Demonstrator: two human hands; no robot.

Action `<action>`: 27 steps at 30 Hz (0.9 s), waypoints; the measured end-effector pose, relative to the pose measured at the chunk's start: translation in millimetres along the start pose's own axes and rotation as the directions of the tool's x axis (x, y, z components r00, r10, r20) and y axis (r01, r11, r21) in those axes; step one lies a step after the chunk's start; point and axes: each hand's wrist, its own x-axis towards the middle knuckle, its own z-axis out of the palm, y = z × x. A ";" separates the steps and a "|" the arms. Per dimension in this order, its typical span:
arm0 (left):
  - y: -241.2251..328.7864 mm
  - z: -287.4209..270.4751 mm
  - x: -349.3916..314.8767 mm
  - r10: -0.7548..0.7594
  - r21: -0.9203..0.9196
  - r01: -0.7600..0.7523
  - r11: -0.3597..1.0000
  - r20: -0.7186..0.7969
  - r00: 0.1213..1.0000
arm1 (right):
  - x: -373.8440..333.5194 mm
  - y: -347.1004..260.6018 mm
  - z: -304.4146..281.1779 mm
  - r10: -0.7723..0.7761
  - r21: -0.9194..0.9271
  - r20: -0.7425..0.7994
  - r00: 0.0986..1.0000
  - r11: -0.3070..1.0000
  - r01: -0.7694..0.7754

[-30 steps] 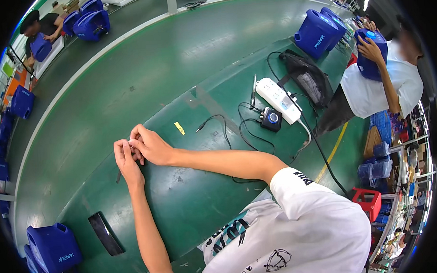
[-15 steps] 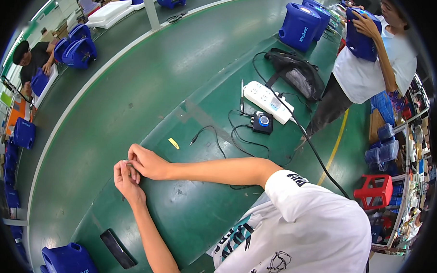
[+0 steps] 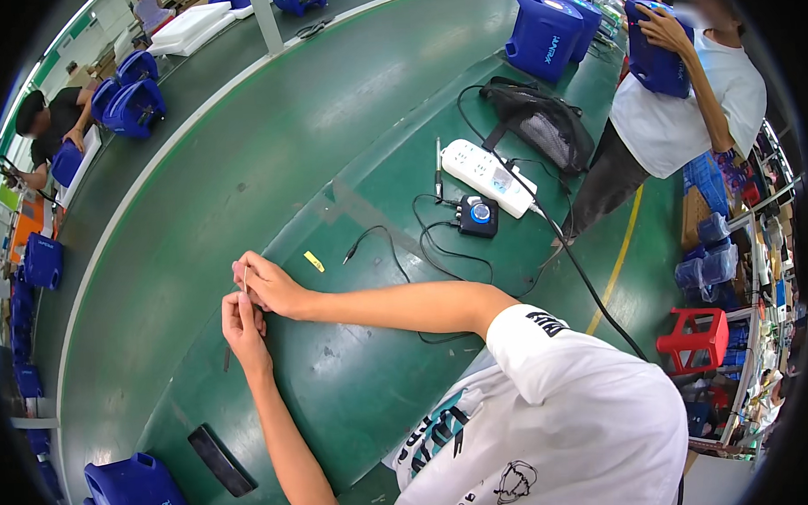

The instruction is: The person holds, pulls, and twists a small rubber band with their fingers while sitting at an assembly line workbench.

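My right hand point(image 3: 274, 285) and my left hand point(image 3: 247, 333) are close together over the green table point(image 3: 337, 362). A thin pale strip point(image 3: 246, 278) runs between their pinched fingertips, too small to name more exactly. The left fingers are closed at its lower end, the right fingers at its upper part. A small yellow piece point(image 3: 313, 261) lies on the table to the right of my hands. Beyond it is the bare end of a black cable point(image 3: 368, 235). A long black object point(image 3: 222, 461) rests left of my left forearm.
A white power strip point(image 3: 489, 176), a small black box with a round knob point(image 3: 478, 217), a pen-like tool point(image 3: 438, 169) and a black mesh bag point(image 3: 542, 127) lie to the right. Blue cases point(image 3: 138, 493) stand nearby. A co-worker point(image 3: 683, 100) holds another blue case.
My hands have moved slightly apart, the right one above the left, and the pale strip now shows between them. The whole view has shifted a little.
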 end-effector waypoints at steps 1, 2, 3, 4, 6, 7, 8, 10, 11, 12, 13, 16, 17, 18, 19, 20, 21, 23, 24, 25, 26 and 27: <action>0.1 0.8 0.8 0.008 0.002 -0.008 1.000 0.001 1.000 | 2.9 0.0 -2.1 0.012 0.135 0.039 0.999 0.991 -0.017; -1.9 2.6 0.9 0.013 0.033 -0.014 0.999 0.012 1.000 | 3.2 0.3 -3.0 0.013 0.179 0.021 1.000 0.984 -0.016; -3.5 6.4 3.0 0.018 0.062 -0.019 0.998 0.022 1.000 | 8.7 -1.7 -7.4 0.007 0.174 0.022 1.000 0.985 -0.011; 0.1 0.8 0.2 0.008 0.080 -0.011 0.997 0.043 0.999 | 12.4 0.4 -1.4 -0.058 0.177 -0.018 0.998 0.982 0.061; -3.7 5.0 6.1 0.026 0.120 -0.029 0.992 0.026 0.999 | 14.4 0.5 -4.4 0.015 0.229 -0.031 0.999 0.973 -0.008; -0.6 -11.1 4.3 0.054 0.183 -0.048 0.982 -0.028 0.998 | 23.1 17.6 14.5 -0.031 0.235 -0.103 0.994 0.971 0.055; -3.9 -22.8 2.1 0.120 0.320 -0.096 0.942 -0.056 0.991 | 27.2 32.7 13.3 -0.413 -0.208 -0.044 0.910 0.894 0.396; 13.0 -22.1 -7.2 0.292 0.505 -0.221 0.834 -0.065 0.954 | 21.2 25.2 9.5 -0.443 -0.687 0.116 0.889 0.610 0.394; 13.7 -21.5 -10.1 0.253 0.397 -0.209 0.894 -0.064 0.965 | 13.3 20.1 7.7 -0.365 -0.660 0.125 0.923 0.663 0.352; 14.0 -12.5 -9.3 0.146 0.176 -0.134 0.975 -0.059 0.987 | 12.9 31.4 -4.1 -0.256 -0.430 0.005 0.967 0.872 0.234; 12.2 -9.8 -4.6 0.181 0.229 -0.168 0.959 -0.034 0.983 | 15.8 30.4 -13.4 -0.253 -0.413 -0.008 0.968 0.882 0.227; 10.1 -8.7 6.6 0.243 0.114 -0.237 0.965 -0.035 0.969 | 19.7 29.5 -15.0 0.108 -0.033 -0.140 0.984 0.993 -0.114; 1.8 -18.7 2.4 0.208 0.058 -0.205 0.977 -0.047 0.977 | 6.1 11.7 22.3 0.086 -0.055 -0.149 0.985 0.994 -0.095; -0.6 -17.0 4.3 0.310 0.044 -0.308 0.950 -0.076 0.948 | 15.2 20.0 5.6 0.049 -0.049 -0.009 0.999 0.998 -0.049; 3.8 -20.9 -1.3 0.326 0.034 -0.324 0.945 -0.101 0.940 | 13.6 23.5 7.7 0.048 -0.070 0.017 0.999 0.996 -0.047; 10.4 -22.6 -9.5 0.219 0.010 -0.219 0.976 -0.097 0.971 | 11.9 24.0 9.6 0.058 -0.092 0.027 0.998 0.994 -0.055; 16.8 -22.6 -13.3 0.109 -0.012 -0.110 0.994 -0.081 0.991 | 11.2 21.9 9.6 0.065 -0.111 0.030 0.997 0.992 -0.061; 10.7 -17.7 -10.7 0.196 -0.033 -0.202 0.979 -0.124 0.973 | 9.4 16.0 14.1 0.064 -0.134 0.039 0.997 0.989 -0.058; 7.9 -16.2 -8.7 0.173 -0.040 -0.179 0.983 -0.129 0.976 | 8.5 10.5 15.8 0.059 -0.155 0.039 0.997 0.986 -0.053; 10.7 -14.6 -5.9 0.149 -0.045 -0.155 0.987 -0.124 0.981 | 8.8 6.1 16.5 0.050 -0.173 0.030 0.998 0.984 -0.044; 13.1 -14.5 -5.0 0.129 -0.041 -0.135 0.990 -0.113 0.985 | 11.5 6.4 13.8 0.051 -0.182 0.023 0.998 0.982 -0.046; 14.3 -14.9 -5.7 0.131 -0.038 -0.136 0.990 -0.116 0.985 | 12.2 8.0 12.1 0.051 -0.179 0.027 0.998 0.983 -0.045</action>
